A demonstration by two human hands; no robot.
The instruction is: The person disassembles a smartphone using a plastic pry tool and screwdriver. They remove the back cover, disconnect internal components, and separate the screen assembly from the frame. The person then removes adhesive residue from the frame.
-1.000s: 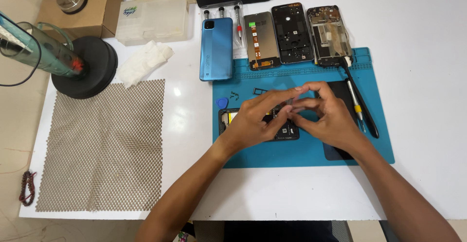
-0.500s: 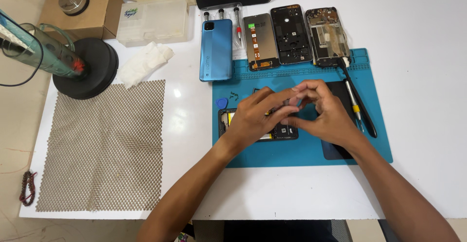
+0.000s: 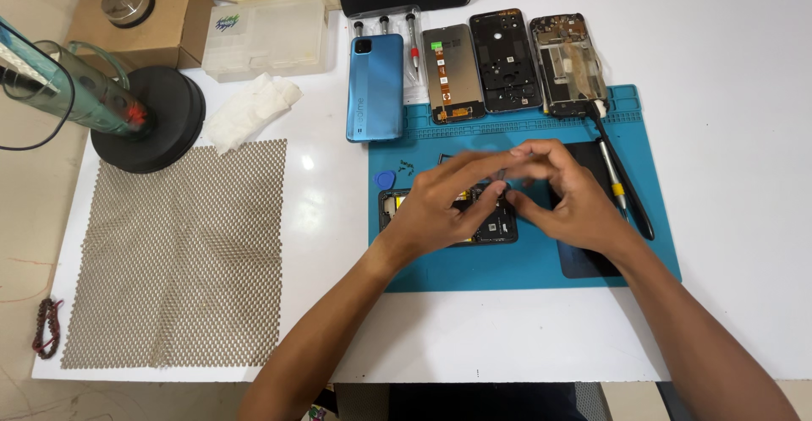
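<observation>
An opened black phone body (image 3: 491,226) lies on the blue work mat (image 3: 507,265). My left hand (image 3: 444,201) rests over it, fingers stretched toward the right. My right hand (image 3: 567,197) meets it fingertip to fingertip above the phone's right end. Between the fingertips sits a small grey part (image 3: 505,172), too small to name. Which hand grips it I cannot tell. Much of the phone is hidden under my hands.
Along the mat's top lie a blue phone back cover (image 3: 374,87), a screen panel (image 3: 452,74), a black frame (image 3: 506,62) and another frame (image 3: 567,64). Tools (image 3: 622,188) lie right of my hands. A blue pick (image 3: 385,179), mesh mat (image 3: 178,252), tissue (image 3: 249,110) and a stand (image 3: 144,121) lie left.
Both hands stayed over the phone; the fingertips shifted slightly while working the small part. Nothing else moved.
</observation>
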